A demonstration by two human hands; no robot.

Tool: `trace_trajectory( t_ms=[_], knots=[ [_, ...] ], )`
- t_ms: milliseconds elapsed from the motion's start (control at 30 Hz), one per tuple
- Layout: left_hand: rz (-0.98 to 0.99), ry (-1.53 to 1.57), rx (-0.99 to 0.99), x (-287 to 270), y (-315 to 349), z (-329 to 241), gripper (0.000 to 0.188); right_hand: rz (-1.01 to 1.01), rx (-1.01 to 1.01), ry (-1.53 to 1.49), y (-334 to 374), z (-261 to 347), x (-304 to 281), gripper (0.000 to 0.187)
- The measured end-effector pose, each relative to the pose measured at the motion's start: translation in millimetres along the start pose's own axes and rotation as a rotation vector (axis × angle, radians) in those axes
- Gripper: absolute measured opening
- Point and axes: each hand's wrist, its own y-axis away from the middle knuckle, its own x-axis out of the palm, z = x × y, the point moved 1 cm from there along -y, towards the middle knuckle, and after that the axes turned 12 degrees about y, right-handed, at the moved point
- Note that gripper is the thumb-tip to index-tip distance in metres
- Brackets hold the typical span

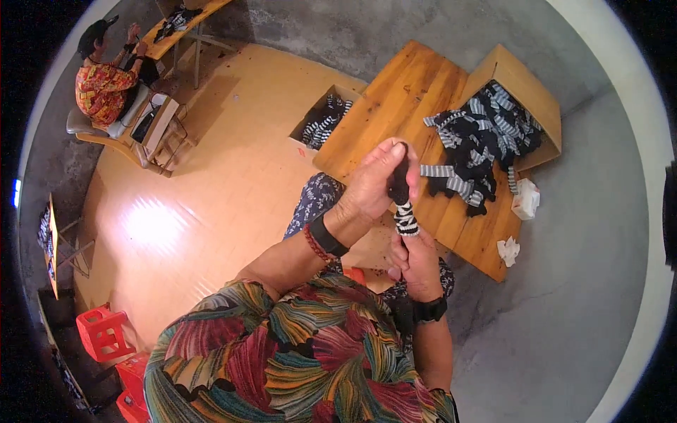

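Note:
A black sock (399,185) with a black-and-white patterned leg is stretched upright between my two hands. My left hand (374,178) grips its black upper part, thumb on top. Lower down, my right hand (421,264) has its fingers curled around the striped end. Beyond my hands, a loose pile of black socks with grey stripes (469,158) spills across the wooden table (384,95). It comes out of a cardboard box (539,106) lying on its side.
On the floor at the table's left edge stands an open carton (305,149) holding striped socks. A white tissue pack (525,199) and a crumpled tissue (508,251) lie at the table's right. Another person (106,88) sits working far left. Red plastic stools (104,334) stand lower left.

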Motion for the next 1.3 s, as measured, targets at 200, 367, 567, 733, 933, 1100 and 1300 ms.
trace_trajectory(
  t_ms=[200, 367, 567, 733, 933, 1100, 1300],
  knots=[
    [-0.145, 0.049, 0.147, 12, 0, 10, 0.019, 0.019, -0.100, -0.141, -8, -22, 3, 0.023],
    [-0.078, -0.026, 0.089, 5, 10, 18, 0.019, 0.103, -0.127, -0.242, -14, -28, 6, 0.023],
    [-0.091, -0.133, 0.102, -8, 14, 16, 0.017, 0.118, 0.006, -0.217, -14, -15, 9, 0.021],
    [-0.148, -0.174, 0.114, -18, 9, 16, 0.015, -0.123, -0.066, 0.004, -15, -14, 9, 0.020],
    [-0.241, -0.144, 0.235, -8, 4, 8, 0.014, -0.400, -0.446, 0.955, -22, -25, -4, 0.023],
    [-0.212, -0.223, 0.164, -12, 7, 14, 0.015, -0.108, -0.107, 0.160, -18, -24, 6, 0.022],
    [-0.070, -0.231, 0.012, -15, 10, 4, 0.015, 0.200, 0.046, -0.257, -16, -17, -5, 0.024]
  ],
)
